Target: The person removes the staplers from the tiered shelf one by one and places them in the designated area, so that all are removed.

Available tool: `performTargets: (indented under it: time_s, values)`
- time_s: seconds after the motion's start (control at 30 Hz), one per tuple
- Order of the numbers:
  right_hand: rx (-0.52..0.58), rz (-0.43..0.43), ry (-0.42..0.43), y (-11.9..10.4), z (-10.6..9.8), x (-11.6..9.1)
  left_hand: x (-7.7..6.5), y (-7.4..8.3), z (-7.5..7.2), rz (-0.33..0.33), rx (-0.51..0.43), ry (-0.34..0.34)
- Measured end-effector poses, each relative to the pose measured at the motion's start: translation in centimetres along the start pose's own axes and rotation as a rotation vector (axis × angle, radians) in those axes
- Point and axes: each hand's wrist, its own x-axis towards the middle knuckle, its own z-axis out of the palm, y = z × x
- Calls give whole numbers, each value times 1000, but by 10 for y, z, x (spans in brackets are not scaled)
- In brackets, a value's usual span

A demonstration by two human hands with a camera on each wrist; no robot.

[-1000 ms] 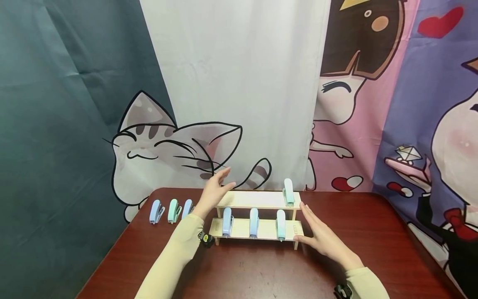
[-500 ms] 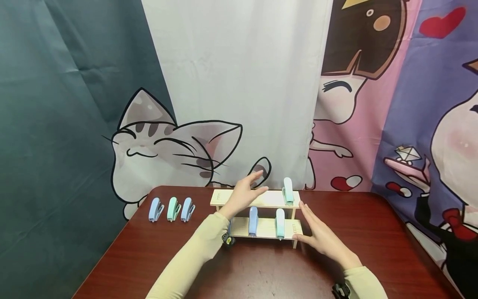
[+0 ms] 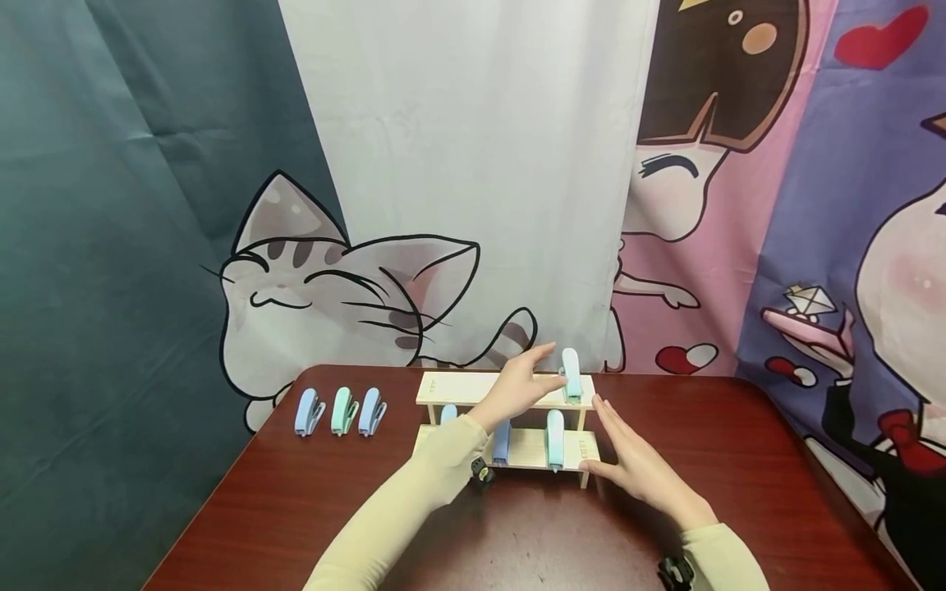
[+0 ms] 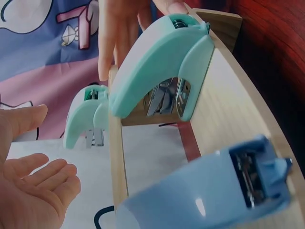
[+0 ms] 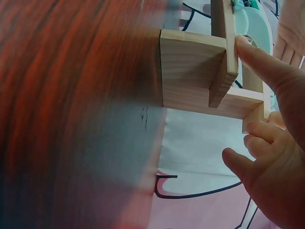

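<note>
Currently, left to right: blue plastic stapler (image 3: 309, 412), mint-green plastic stapler (image 3: 343, 412), second blue stapler (image 3: 372, 412) in row on dark-red wood-grain bench (image 3: 244, 517). Left hand (image 3: 515, 384) spread, empty, just beside pale-mint curved plastic stapler (image 3: 571, 377) on top tier, right end, of two-tier pale wooden rack (image 3: 458, 387). Right hand (image 3: 636, 460) spread, thumb touching rack. Step, judged: reach for top-tier stapler; next calls for thumb-and-finger pinch, rack kept steady.
</note>
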Motion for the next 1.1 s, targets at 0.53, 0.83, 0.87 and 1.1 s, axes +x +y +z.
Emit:
performTargets:
  time_s: [0.53,0.83,0.87,1.1]
  values:
    - [21,15,-13,-1,-1,0,13,7,26,-11,147,-19]
    - [-1,-13,19,-1,-1,-3,17,11,33,-14,231,-34]
    - [-5,-17,19,-1,0,-3,17,10,33,-10,243,-34]
    - [10,-3,7,-2,-3,0,21,7,27,15,266,-21]
